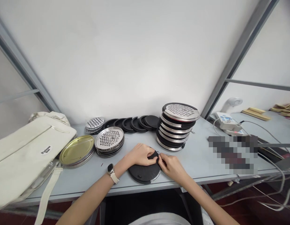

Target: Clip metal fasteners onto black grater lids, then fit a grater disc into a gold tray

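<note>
Beneath my left hand (143, 154), gripping its edge, lies a black disc (142, 173); my right hand (171, 165) pinches a small loop (158, 152), which could slip if pressure loosens.

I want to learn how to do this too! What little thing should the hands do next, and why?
Perhaps the right hand should gently pull the thin dark loop snug. It seems to pinch right at that loop, by the black disc's edge, and the left hand is on the disc, so it can steady it.
</note>
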`<state>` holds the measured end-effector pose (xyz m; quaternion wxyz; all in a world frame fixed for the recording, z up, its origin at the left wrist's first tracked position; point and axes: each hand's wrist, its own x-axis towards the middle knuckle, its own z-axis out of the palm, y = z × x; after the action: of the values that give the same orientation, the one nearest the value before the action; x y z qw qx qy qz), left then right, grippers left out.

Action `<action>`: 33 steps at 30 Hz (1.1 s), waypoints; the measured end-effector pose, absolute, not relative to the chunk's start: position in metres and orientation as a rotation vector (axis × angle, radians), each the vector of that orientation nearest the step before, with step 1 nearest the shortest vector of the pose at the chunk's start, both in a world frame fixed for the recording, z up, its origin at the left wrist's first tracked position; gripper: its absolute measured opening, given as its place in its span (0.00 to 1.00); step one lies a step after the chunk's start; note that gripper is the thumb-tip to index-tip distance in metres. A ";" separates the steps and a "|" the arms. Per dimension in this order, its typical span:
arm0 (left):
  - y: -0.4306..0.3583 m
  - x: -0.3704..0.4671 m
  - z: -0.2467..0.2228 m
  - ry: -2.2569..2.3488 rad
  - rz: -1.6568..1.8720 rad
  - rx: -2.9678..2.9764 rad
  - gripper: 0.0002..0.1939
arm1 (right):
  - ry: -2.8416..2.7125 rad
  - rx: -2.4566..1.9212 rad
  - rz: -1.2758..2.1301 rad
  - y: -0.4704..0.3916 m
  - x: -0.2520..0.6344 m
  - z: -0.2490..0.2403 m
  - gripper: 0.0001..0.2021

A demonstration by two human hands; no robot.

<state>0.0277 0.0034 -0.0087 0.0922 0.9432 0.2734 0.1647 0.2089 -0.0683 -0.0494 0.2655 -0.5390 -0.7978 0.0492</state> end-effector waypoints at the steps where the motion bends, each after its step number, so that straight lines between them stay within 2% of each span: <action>1: 0.003 0.028 -0.009 0.811 0.491 2.801 0.16 | -2.155 -1.457 0.129 -0.068 0.209 -0.049 0.14; 33: 0.004 0.029 -0.012 0.801 0.507 2.796 0.16 | -2.176 -1.428 0.037 -0.068 0.210 -0.052 0.13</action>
<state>0.0285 0.0040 -0.0124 0.0947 0.9428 0.2703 0.1709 0.2102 -0.0677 -0.0523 0.2660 -0.5287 -0.8060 0.0137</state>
